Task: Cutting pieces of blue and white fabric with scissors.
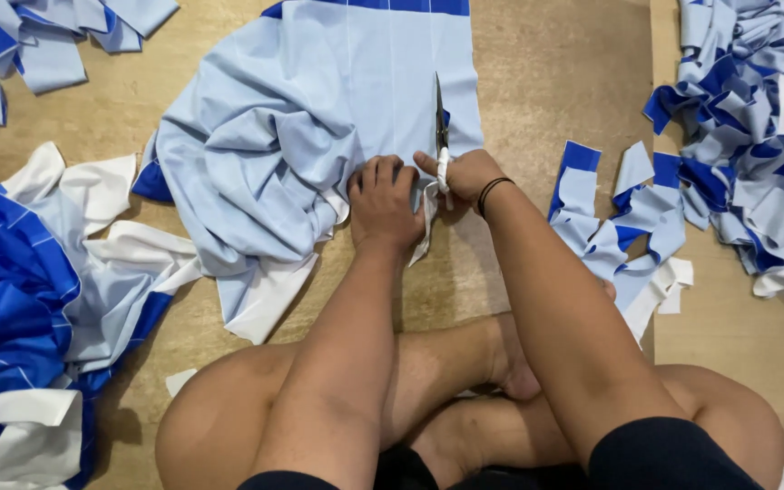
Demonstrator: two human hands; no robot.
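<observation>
- Right hand (466, 174) works a pair of scissors (441, 127), grip wrapped round the handles, blades running up into the light blue cloth (356, 100) spread on the wooden floor (555, 63).
- Left hand (383, 201) is clenched on the bunched cloth just beside the cut, pinning it.
- One slit runs partway up; most of the sheet looks uncut.
- Cut pieces (623, 227) lie to the right, a bigger heap (755, 118) beyond; more cloth (20, 308) waits on the left.

A bare brown wooden floor (555, 73) under even light, with a seam running along its right side.
</observation>
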